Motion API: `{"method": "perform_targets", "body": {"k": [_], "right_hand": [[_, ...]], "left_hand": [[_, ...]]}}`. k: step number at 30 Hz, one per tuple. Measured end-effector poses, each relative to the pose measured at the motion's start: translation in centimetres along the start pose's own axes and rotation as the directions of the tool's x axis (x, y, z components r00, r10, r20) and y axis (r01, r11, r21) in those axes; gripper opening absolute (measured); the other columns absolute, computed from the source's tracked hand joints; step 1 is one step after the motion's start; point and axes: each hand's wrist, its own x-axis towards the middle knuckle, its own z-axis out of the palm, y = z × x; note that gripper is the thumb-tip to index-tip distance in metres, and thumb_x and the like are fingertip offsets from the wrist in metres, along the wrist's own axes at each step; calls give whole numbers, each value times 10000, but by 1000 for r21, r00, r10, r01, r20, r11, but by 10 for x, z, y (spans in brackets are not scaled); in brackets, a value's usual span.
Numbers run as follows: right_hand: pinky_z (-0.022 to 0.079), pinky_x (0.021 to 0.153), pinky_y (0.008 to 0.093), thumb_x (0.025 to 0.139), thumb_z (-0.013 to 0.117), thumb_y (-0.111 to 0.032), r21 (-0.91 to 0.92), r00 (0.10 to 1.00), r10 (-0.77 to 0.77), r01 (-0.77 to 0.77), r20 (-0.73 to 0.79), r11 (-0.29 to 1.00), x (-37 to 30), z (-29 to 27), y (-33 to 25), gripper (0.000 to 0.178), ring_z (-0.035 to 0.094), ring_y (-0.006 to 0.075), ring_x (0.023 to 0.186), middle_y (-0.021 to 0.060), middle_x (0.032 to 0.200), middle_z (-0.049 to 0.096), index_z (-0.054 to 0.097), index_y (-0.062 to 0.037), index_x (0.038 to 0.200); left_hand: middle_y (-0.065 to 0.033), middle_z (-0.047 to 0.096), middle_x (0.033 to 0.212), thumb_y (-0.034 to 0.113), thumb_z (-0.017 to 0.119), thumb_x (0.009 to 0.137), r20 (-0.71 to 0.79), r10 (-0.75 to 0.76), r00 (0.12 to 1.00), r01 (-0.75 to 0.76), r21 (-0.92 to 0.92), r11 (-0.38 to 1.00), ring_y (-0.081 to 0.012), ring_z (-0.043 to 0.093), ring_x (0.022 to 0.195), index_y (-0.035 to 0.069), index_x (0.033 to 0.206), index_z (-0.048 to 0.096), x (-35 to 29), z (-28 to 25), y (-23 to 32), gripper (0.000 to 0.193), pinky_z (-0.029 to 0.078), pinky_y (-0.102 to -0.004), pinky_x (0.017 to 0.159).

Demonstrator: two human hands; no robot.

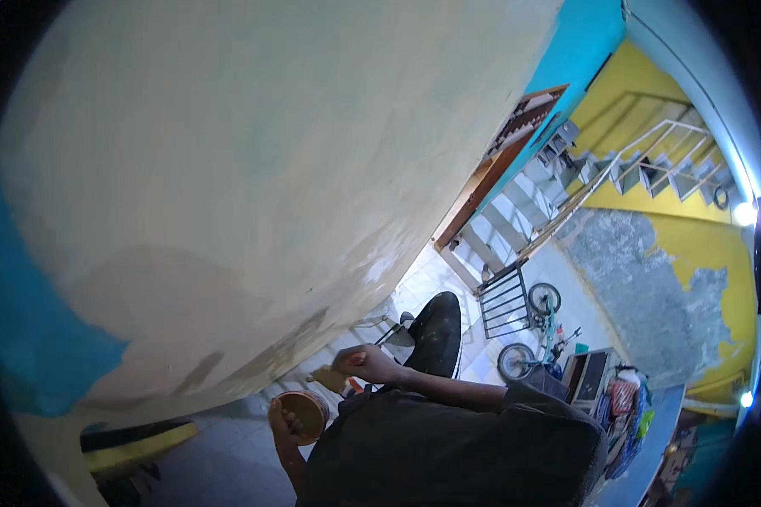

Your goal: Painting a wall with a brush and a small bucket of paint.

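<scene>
My left hand is closed on the rim of a round brown container, its fingers curled over the edge. The container's inside looks brown; what it holds, if anything, I cannot make out. Close beside it, my right hand is closed in a fist with a flat tan piece showing below the fingers. Its exact kind is unclear. Both hands are near the lower part of a large wall, cream-coated with uneven, patchy areas. Blue paint shows at the wall's left end.
A parked motorbike with a black seat stands just past my right arm. Farther right are a bicycle, a metal rack, stairs with a white railing and a pile of cloths. A yellow-edged ledge lies lower left.
</scene>
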Motion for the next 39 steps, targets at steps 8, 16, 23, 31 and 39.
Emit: {"method": "perform_targets", "body": {"k": [8, 16, 23, 31, 39], "right_hand": [[475, 756, 282, 821, 599, -148, 312, 962, 213, -152, -172, 938, -3, -1, 3, 168, 616, 139, 798, 75, 860, 665, 652, -36, 936], [469, 769, 286, 822, 599, -126, 239, 966, 123, -67, -228, 969, 10, -18, -9, 144, 618, 150, 807, 69, 860, 663, 647, -24, 911], [485, 737, 258, 859, 561, -85, 362, 960, 167, -76, -226, 929, 6, -27, -4, 148, 612, 121, 806, 59, 852, 661, 631, 15, 944], [471, 540, 222, 904, 551, -168, 459, 896, 344, -189, -281, 868, 5, -52, -49, 222, 600, 90, 649, 57, 738, 649, 648, 23, 850], [512, 665, 371, 840, 592, -181, -121, 999, 18, -23, -47, 992, 40, -15, -66, 236, 656, 266, 758, 184, 827, 653, 637, 35, 925]], "left_hand": [[44, 285, 442, 499, 574, 854, 284, -204, 937, 177, 120, 977, -73, 234, 319, 187, 626, 359, 25, 25, 34, 442, 192, -234, 297], [51, 297, 451, 506, 551, 868, 367, -128, 921, 58, 196, 979, -69, 269, 335, 188, 665, 382, 1, 70, 52, 413, 247, -226, 324], [94, 374, 598, 305, 513, 924, 447, 119, 887, -108, -49, 993, -11, 364, 459, 156, 1254, 482, -2, 86, 45, 364, 334, -177, 397], [69, 314, 557, 383, 490, 930, 599, 164, 784, -153, -70, 986, -23, 278, 406, 148, 1072, 456, -94, 121, 117, 276, 236, -192, 396], [60, 367, 560, 413, 483, 931, 586, 158, 795, -99, -133, 986, -33, 276, 380, 164, 898, 448, -115, 126, 125, 253, 232, -197, 382]]}}
